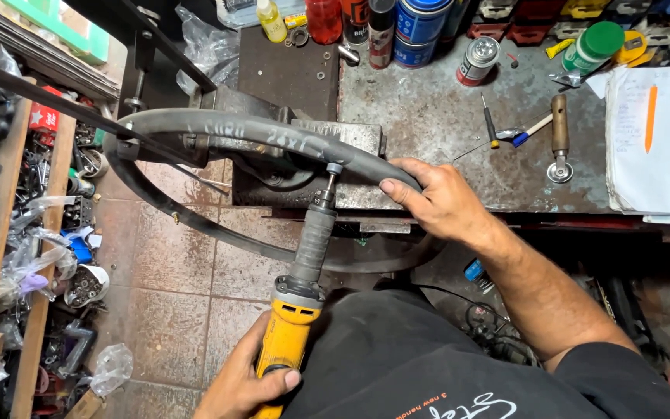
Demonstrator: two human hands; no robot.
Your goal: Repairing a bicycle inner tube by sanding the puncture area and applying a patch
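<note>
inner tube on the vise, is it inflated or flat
Flat: the black inner tube lies as a limp band draped over the vise, pinned by the right hand while the yellow grinder tip touches it.

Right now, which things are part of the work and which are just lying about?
In use:
left hand on yellow grinder
right hand on black inner tube
vise

Lying about:
spray cans
small screwdriver
wooden-handled roller
paper pad
green-capped bottle
</note>
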